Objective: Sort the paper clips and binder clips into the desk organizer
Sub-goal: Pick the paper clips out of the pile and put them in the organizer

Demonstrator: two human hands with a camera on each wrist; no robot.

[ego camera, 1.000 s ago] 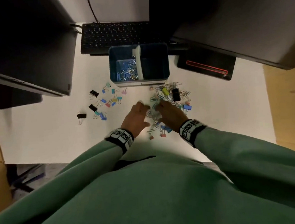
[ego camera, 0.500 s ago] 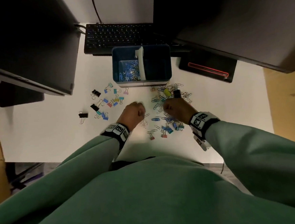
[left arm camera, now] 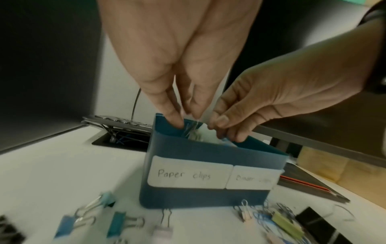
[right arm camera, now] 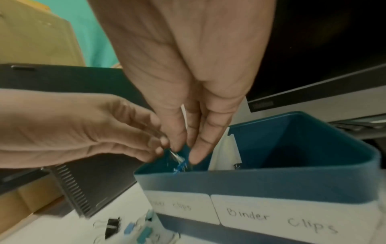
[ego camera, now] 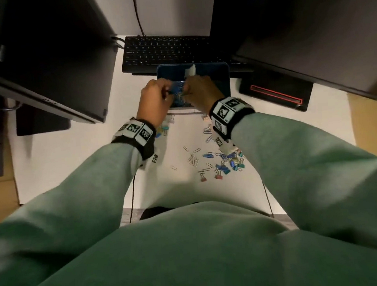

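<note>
The blue desk organizer [ego camera: 226, 81] stands by the keyboard, its front [left arm camera: 208, 148] labelled "Paper clips" on the left and "Binder clips" [right arm camera: 279, 217] on the right. Both hands hover over the left compartment, fingers pointing down. My left hand [ego camera: 167, 92] [left arm camera: 186, 118] pinches thin silver paper clips [left arm camera: 196, 124]. My right hand [ego camera: 186, 87] [right arm camera: 185, 153] pinches blue paper clips [right arm camera: 179, 166] just above the rim. A white divider [right arm camera: 226, 151] splits the organizer. Loose paper clips [ego camera: 193, 158] and coloured binder clips [ego camera: 230, 164] lie on the white desk nearer me.
A black keyboard [ego camera: 164, 50] sits behind the organizer. Dark monitors overhang at left [ego camera: 40, 53] and right [ego camera: 308, 20]. A black device with a red line [ego camera: 276, 93] lies right of the organizer. More binder clips [left arm camera: 119, 226] and a black one [left arm camera: 317, 226] lie before its front.
Both hands have left the clip pile on the desk and moved forward and up, over the organizer's left compartment, with paper clips in their fingers.
</note>
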